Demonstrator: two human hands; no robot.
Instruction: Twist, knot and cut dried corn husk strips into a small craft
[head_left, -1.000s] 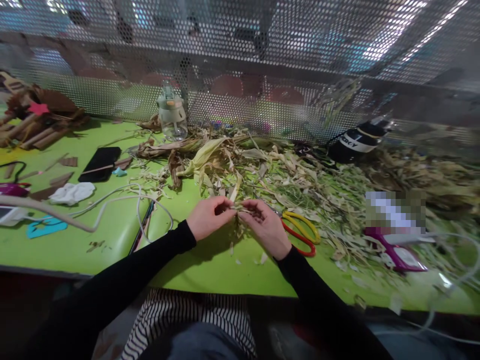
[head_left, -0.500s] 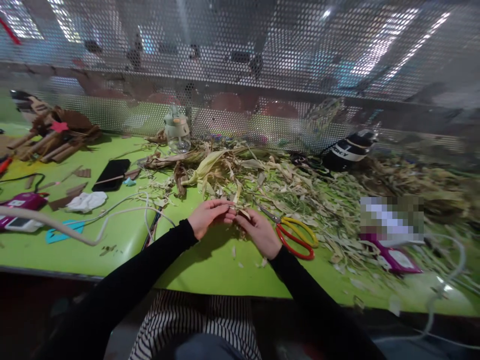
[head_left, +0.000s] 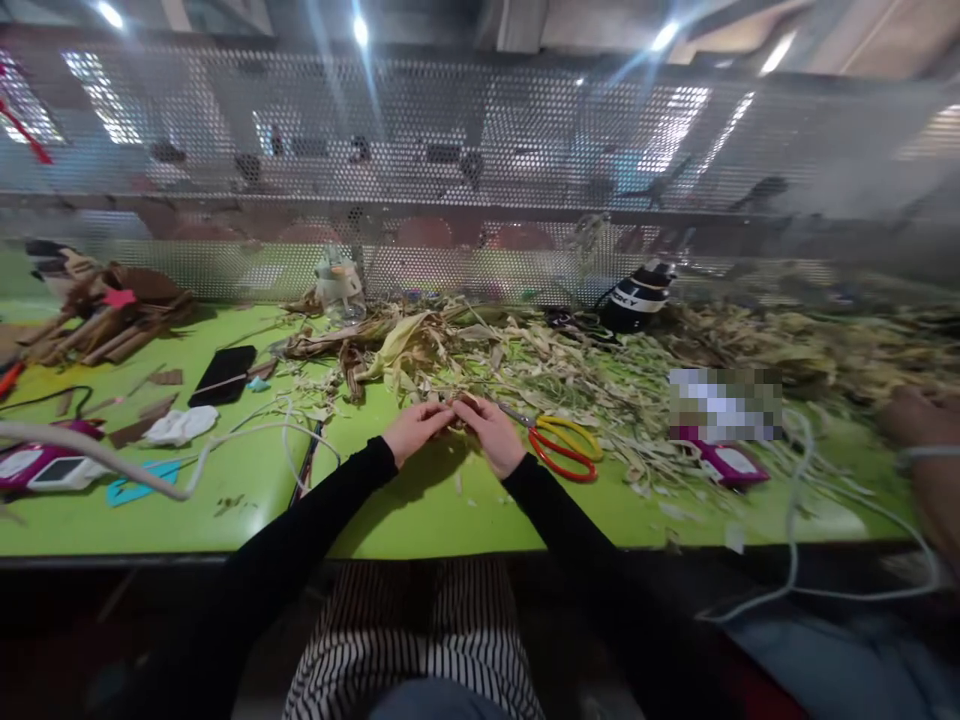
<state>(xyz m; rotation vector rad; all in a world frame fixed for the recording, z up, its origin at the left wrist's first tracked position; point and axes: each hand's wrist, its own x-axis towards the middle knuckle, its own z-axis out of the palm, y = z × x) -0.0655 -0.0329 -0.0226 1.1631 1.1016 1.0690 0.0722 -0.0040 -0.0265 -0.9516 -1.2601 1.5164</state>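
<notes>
My left hand (head_left: 415, 430) and my right hand (head_left: 491, 435) meet above the near middle of the green table, fingertips pinched together. Between them is a small piece of dried corn husk (head_left: 459, 422), mostly hidden by the fingers. Scissors (head_left: 564, 452) with one red and one yellow handle loop lie just right of my right hand, blades pointing back left. Behind both hands spreads a pile of dry husk scraps (head_left: 517, 350). A larger pale yellow husk (head_left: 397, 345) rests at its left side.
A black bottle (head_left: 636, 298) and a clear bottle (head_left: 341, 290) stand at the back, before a perforated metal screen (head_left: 420, 180). Left lie a phone (head_left: 223, 375), a crumpled tissue (head_left: 180, 427) and a corded purple device (head_left: 56, 455). Another person's hand (head_left: 926, 415) is at the far right.
The view has tilted up and turned a little right. My hands have drawn closer together, and the husk piece now shows less. Another person's hand has appeared at the right edge.
</notes>
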